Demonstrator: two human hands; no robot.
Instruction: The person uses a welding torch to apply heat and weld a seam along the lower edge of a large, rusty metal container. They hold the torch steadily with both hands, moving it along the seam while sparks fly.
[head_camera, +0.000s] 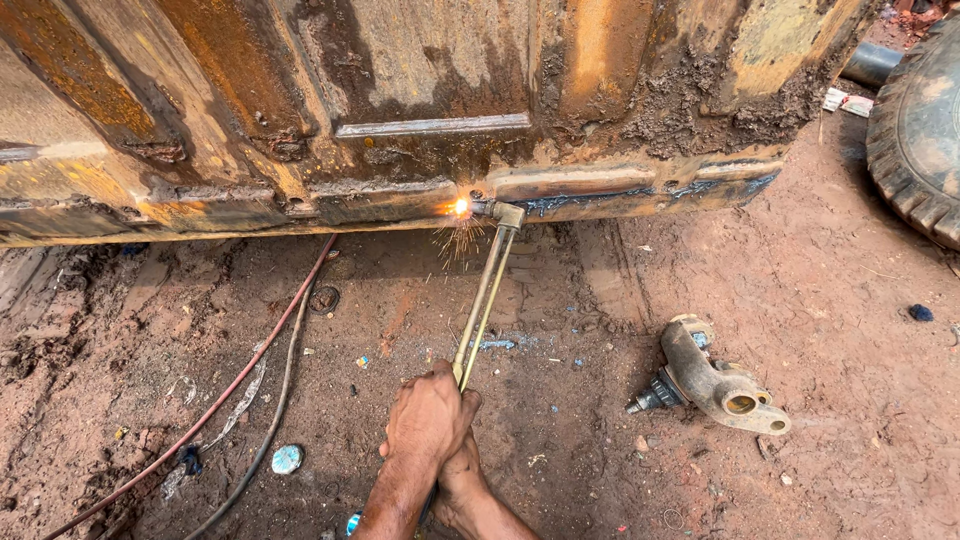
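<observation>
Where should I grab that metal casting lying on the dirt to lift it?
Probably grip the casting around its thick curved middle, coming from above. The forked end with the round hole lies right, the dark threaded stub points left, and it rests flat on the dirt.

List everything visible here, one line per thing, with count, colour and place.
Cutting torch: one, brass-coloured, reaching from the hands up to the steel edge.
Flame and sparks: one bright orange spot at the torch tip.
Rusty steel body: one, brown and yellow, across the top.
Hoses: two, one red and one dark, lying on the ground at left.
Metal casting: one, tan and muddy, on the ground at right.
Tyre: one, black, at the right edge.
Dirt ground: reddish-brown, strewn with small litter.
Left hand: gripping the torch handle.
Right hand: under the left, also around the handle.
</observation>
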